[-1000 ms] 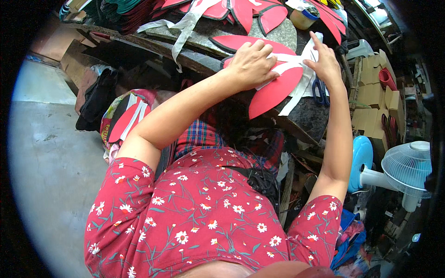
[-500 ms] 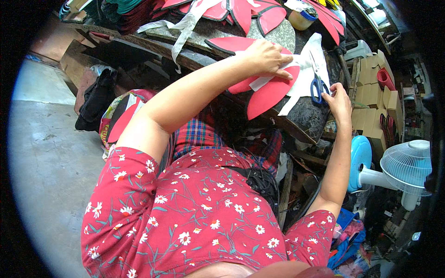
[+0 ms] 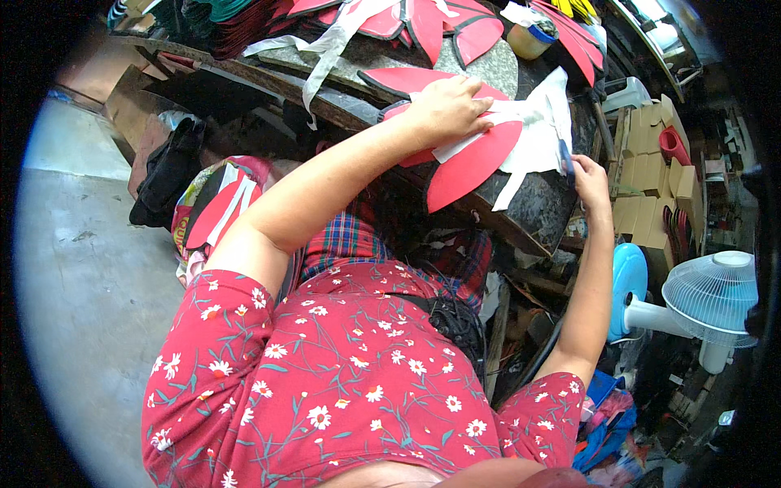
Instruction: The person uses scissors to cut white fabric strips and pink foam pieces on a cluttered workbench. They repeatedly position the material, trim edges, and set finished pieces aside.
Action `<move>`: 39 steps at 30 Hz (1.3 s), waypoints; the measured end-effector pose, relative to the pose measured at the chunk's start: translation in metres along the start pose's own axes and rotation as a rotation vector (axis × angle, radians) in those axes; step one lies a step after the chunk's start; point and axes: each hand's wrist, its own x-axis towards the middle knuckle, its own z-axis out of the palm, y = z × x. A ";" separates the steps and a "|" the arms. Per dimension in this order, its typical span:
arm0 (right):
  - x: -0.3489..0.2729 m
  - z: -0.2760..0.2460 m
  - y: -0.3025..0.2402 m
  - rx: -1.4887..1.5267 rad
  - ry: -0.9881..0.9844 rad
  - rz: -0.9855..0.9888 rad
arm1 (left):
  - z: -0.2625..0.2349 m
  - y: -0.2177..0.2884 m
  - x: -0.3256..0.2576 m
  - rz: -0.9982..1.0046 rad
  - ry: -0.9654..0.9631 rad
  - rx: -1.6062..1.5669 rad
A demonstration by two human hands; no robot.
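My left hand [image 3: 457,106] rests on red leaf-shaped pieces [image 3: 474,167] with dark edging, its thumb and fingers apart. White strips [image 3: 460,149] lie across these pieces by its fingers. Beyond the fingertips, a white sheet [image 3: 543,134] spreads over the dark tabletop, one narrow tail hanging toward the near edge. In my right hand [image 3: 591,182] is a pair of blue-handled scissors [image 3: 568,157], seen nearly edge-on at the sheet's right side. The blades are hard to make out against the white, so I cannot tell whether they are cutting into it.
More red pieces [image 3: 476,37] and long white strips [image 3: 332,55] lie at the back, near a tub [image 3: 530,39]. On the right stand a blue-and-white fan [image 3: 709,294] and cardboard boxes [image 3: 647,213]. A bag [image 3: 185,218] with a red piece is at left.
The scissors have turned from flat, handle loops showing, to edge-on in my right hand. My left hand has shifted slightly left, and the white sheet sits a little differently.
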 end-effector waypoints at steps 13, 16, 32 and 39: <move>-0.034 -0.009 0.001 0.205 -0.059 0.003 | -0.001 0.002 -0.002 -0.015 0.101 -0.010; -0.050 -0.021 -0.013 -0.304 -0.008 -0.109 | -0.002 0.003 -0.002 -0.001 0.130 -0.016; -0.063 -0.027 -0.027 -0.393 0.069 -0.120 | 0.003 0.001 -0.002 0.013 0.168 0.016; -0.061 -0.030 -0.029 -0.388 -0.077 -0.100 | 0.002 0.000 -0.002 0.009 0.169 0.017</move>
